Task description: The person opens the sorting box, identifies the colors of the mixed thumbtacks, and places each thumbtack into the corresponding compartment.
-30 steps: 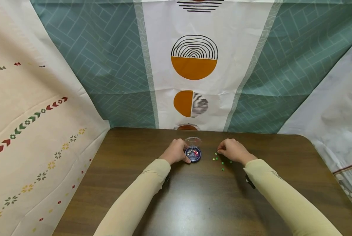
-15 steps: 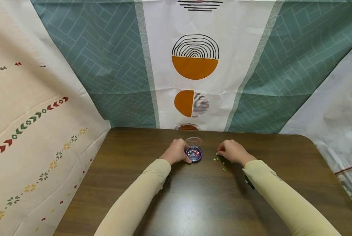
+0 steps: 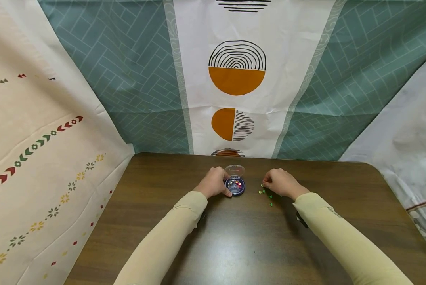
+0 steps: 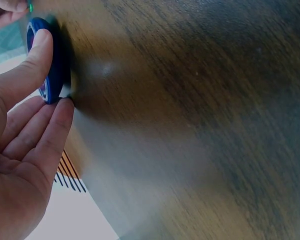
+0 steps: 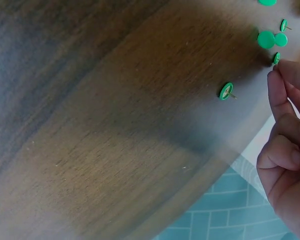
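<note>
My left hand (image 3: 214, 183) grips a small round blue case (image 3: 235, 193), thumb on its near edge and fingers at the far side. The clear lid (image 3: 235, 170) stands raised at the back. Inside are divided sections with small red and pale pieces. In the right wrist view, my right hand (image 5: 290, 145) pinches a green thumbtack (image 5: 276, 58) between thumb and index fingertip, close above the tabletop. Another green thumbtack (image 5: 226, 91) lies nearby with its pin showing, and several more, such as a flat-headed thumbtack (image 5: 266, 39), lie beyond.
The brown wooden table (image 3: 220, 245) reaches back to a hanging teal and white cloth (image 3: 152, 99). Patterned cream cloth (image 3: 56, 166) hangs at the left and a pale cloth (image 3: 409, 134) at the right. A tiny dark speck (image 3: 254, 251) is on the table.
My right fingertips have moved slightly left and down onto the thumbtack beside them. The left hand keeps its grip on the case; the head view has shifted slightly.
</note>
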Available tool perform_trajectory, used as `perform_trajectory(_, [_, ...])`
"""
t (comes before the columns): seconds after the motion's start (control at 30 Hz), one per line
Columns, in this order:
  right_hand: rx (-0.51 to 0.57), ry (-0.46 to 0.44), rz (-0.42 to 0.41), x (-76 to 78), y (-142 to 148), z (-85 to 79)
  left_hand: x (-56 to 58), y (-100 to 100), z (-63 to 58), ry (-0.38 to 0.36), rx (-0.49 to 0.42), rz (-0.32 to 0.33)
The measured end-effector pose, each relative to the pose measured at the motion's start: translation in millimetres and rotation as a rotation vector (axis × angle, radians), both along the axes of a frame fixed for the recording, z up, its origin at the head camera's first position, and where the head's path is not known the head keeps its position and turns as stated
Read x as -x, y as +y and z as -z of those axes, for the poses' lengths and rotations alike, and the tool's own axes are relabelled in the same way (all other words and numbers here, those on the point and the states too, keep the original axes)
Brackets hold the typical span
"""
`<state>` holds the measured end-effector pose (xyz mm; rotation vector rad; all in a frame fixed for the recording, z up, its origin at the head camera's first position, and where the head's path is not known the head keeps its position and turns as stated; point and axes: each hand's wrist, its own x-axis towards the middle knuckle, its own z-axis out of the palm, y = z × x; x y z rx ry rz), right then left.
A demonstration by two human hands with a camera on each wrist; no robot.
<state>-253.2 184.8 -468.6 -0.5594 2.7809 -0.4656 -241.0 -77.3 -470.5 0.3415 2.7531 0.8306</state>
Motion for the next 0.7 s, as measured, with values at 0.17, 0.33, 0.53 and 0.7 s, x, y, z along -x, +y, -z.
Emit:
perform_trajectory(0.17, [0.003, 0.006, 0.002, -1.4, -1.5, -2.0, -0.4, 0.2, -1.3, -0.014, -0.002, -0.002])
perform_trajectory(0.33, [0.003, 0.012, 0.001, -1.9, -3.8, -5.0, -0.5, 0.9, -2.5, -0.016, -0.003, -0.003])
perform_trajectory(0.53, [-0.018, 0.004, 0.004, -1.8, -5.5, -6.3, -0.4, 1.2, -1.9, -0.014, 0.0, -0.002])
perform_trajectory(0.7, [-0.028, -0.01, 0.005, -1.6, -5.2, -4.5, -0.5, 1.3, -1.5, -0.024, -0.003, -0.006])
